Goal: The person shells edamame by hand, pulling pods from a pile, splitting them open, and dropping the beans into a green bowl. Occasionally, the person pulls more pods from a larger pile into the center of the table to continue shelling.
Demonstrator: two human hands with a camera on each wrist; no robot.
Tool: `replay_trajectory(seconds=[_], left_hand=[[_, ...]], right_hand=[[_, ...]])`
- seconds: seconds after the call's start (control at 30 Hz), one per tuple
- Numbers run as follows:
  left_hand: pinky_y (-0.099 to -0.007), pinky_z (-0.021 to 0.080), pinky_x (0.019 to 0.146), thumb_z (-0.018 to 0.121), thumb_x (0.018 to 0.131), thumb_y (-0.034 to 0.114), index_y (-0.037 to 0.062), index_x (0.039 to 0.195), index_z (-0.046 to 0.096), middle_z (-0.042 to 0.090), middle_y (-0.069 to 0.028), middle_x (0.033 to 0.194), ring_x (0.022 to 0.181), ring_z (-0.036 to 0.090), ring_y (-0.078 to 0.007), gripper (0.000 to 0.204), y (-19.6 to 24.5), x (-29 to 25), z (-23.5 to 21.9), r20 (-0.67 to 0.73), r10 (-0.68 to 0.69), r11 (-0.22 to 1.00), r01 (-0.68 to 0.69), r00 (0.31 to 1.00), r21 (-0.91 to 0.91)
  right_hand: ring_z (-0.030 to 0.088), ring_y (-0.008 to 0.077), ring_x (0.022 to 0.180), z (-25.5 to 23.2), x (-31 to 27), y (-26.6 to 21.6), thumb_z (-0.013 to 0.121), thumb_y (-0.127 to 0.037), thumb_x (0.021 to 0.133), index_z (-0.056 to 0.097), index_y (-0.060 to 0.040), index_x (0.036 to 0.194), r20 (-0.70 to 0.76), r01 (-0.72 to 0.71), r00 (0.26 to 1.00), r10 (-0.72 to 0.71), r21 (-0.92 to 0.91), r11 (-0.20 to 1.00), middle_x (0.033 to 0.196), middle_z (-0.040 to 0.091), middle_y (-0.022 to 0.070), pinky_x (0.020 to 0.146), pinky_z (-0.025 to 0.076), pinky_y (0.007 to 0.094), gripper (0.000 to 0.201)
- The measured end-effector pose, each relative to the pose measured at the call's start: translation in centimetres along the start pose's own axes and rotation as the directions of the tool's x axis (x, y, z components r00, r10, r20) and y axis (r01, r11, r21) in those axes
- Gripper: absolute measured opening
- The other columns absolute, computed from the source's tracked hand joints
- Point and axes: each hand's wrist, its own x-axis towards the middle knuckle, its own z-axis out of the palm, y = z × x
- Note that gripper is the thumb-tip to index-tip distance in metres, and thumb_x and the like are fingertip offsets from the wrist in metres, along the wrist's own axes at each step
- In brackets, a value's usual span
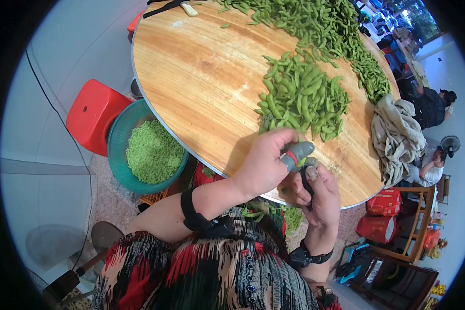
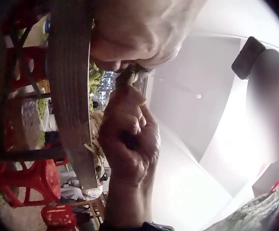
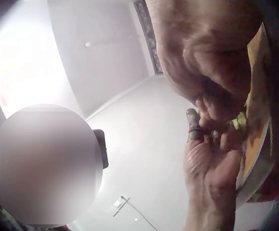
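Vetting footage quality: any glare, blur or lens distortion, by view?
Head: fisheye bend, black corners; long green bean pods fairly crisp. Left wrist: glare washes out the right side; bare left hand and right hand dim, soft. Right wrist: glare upper left, blurred disc lower left.

homelike room [image 1: 46,139] — round wooden table [image 1: 191,77], red stool [image 1: 93,116]

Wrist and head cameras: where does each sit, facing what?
Head: on the head, facing down at table and pods; left hand, right hand, forearms and clothing show.
Left wrist: on that wrist, facing past left hand toward right hand.
Right wrist: on it, past right hand toward left.
Head and right wrist share the grey finger cover.
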Motion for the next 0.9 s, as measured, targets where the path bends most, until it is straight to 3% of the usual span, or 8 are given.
replay_trajectory(seconds=[0.23,0.33,0.4,0.57,0.67,0.73,0.77,0.9], left_hand=[[-0.0175,0.044,0.054,0.054,0.089,0.015,0.0037,0.092,0.054,0.057,0.0016,0.074,0.063,0.055,-0.0042,0.012,0.4,0.0,-0.4,0.213,-0.180,0.937,0.233,0.960,-0.261],[-0.0181,0.045,0.055,0.057,0.087,0.012,0.0038,0.092,0.055,0.057,0.0023,0.074,0.064,0.055,-0.0030,0.010,0.2,-0.2,0.4,0.107,-0.018,0.999,0.013,0.994,0.050],[-0.0190,0.045,0.057,0.060,0.084,0.009,0.0033,0.094,0.055,0.057,0.0019,0.074,0.064,0.055,-0.0034,0.012,-0.1,-0.3,0.6,0.104,-0.007,0.992,-0.006,0.995,0.127],[-0.0208,0.047,0.063,0.062,0.083,0.010,0.0024,0.107,0.056,0.060,0.0003,0.079,0.071,0.057,-0.0046,0.026,0.0,-0.4,0.5,0.049,0.248,0.847,-0.241,0.968,0.473],[-0.0236,0.047,0.070,0.061,0.084,0.011,0.0033,0.113,0.056,0.062,-0.0041,0.087,0.081,0.059,-0.0100,0.031,0.9,-0.7,0.4,0.111,-0.103,0.989,0.090,0.988,0.120],[-0.0269,0.047,0.073,0.059,0.085,0.012,0.0033,0.114,0.056,0.062,-0.0113,0.096,0.087,0.061,-0.0197,0.030,0.1,-0.3,0.2,0.204,0.279,0.664,-0.342,0.938,0.665],[-0.0328,0.049,0.072,0.058,0.082,0.010,0.0054,0.120,0.051,0.061,-0.0171,0.097,0.087,0.061,-0.0297,0.039,-0.1,-0.3,0.2,0.300,0.336,0.545,-0.444,0.893,0.711],[-0.0405,0.049,0.072,0.059,0.075,0.004,0.0120,0.134,0.034,0.059,-0.0179,0.101,0.089,0.060,-0.0327,0.065,-0.2,-1.5,1.4,0.227,0.209,0.545,-0.306,0.951,0.780]], right_hand=[[0.033,0.0041,0.045,-0.1,-0.3,0.0,0.043,-0.014,0.093,0.050,-0.0016,0.100,0.032,-0.043,0.999,0.039,0.121,0.992,0.068,0.055,0.0036,0.042,0.028,0.0185,0.016],[0.035,0.0032,0.046,-0.5,-0.1,0.8,0.045,-0.012,0.093,0.051,-0.0022,0.099,0.004,0.052,0.999,-0.052,0.021,0.998,0.068,0.055,0.0029,0.041,0.027,0.0171,0.014],[0.036,0.0026,0.046,-0.8,0.2,1.6,0.046,-0.011,0.092,0.053,-0.0027,0.097,-0.029,0.298,0.944,-0.330,-0.362,0.883,0.067,0.054,0.0012,0.041,0.027,0.0172,0.012],[0.040,0.0022,0.051,-1.9,-0.1,0.4,0.048,-0.012,0.092,0.054,-0.0027,0.094,-0.054,0.117,0.991,-0.120,-0.060,0.991,0.067,0.055,-0.0012,0.045,0.029,0.0169,0.011],[0.047,0.0030,0.060,-2.4,0.0,0.2,0.049,-0.013,0.091,0.054,-0.0011,0.096,-0.043,0.115,0.990,-0.131,-0.273,0.955,0.072,0.056,-0.0004,0.053,0.036,0.0160,0.014],[0.051,0.0047,0.068,-2.1,0.5,-0.3,0.051,-0.015,0.091,0.054,0.0004,0.101,-0.169,0.332,0.868,-0.466,-0.500,0.800,0.076,0.057,0.0013,0.061,0.041,0.0181,0.019],[0.052,0.0060,0.076,-2.4,0.3,-0.8,0.054,-0.012,0.088,0.054,0.0014,0.104,-0.175,0.326,0.877,-0.447,-0.466,0.822,0.081,0.056,0.0017,0.068,0.043,0.0197,0.021],[0.051,0.0052,0.076,-1.7,0.1,-0.5,0.059,-0.003,0.083,0.055,0.0007,0.105,-0.098,0.350,0.874,-0.477,-0.553,0.756,0.084,0.055,-0.0013,0.067,0.042,0.0188,0.023]])
